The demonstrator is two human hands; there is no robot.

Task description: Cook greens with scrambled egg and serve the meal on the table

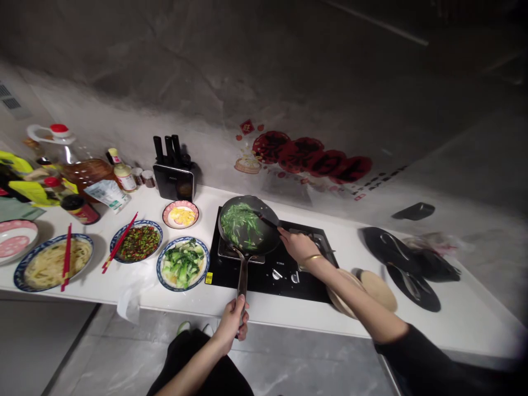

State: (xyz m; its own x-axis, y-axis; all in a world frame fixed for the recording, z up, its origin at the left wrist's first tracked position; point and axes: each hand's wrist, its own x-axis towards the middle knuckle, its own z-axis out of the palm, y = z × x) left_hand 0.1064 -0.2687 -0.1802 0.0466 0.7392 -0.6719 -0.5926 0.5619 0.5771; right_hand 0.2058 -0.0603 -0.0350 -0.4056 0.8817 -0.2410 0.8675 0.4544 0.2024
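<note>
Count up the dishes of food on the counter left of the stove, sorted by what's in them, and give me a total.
Noodle plate: 1
Chopped red and green plate: 1
Leafy greens plate: 1
Yellow food dish: 1
Total: 4
The pink plate at the far left looks empty, so it is not counted.

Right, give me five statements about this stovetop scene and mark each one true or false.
1. The left hand grips the pan handle. True.
2. The pan holds yellow noodles. False: it holds green vegetables.
3. The right hand holds a dark utensil that reaches into the pan. True.
4. The plate of noodles has blue chopsticks on it. False: red chopsticks lie across it.
5. The knife block stands to the right of the cooktop. False: it stands to its left, by the wall.
</note>
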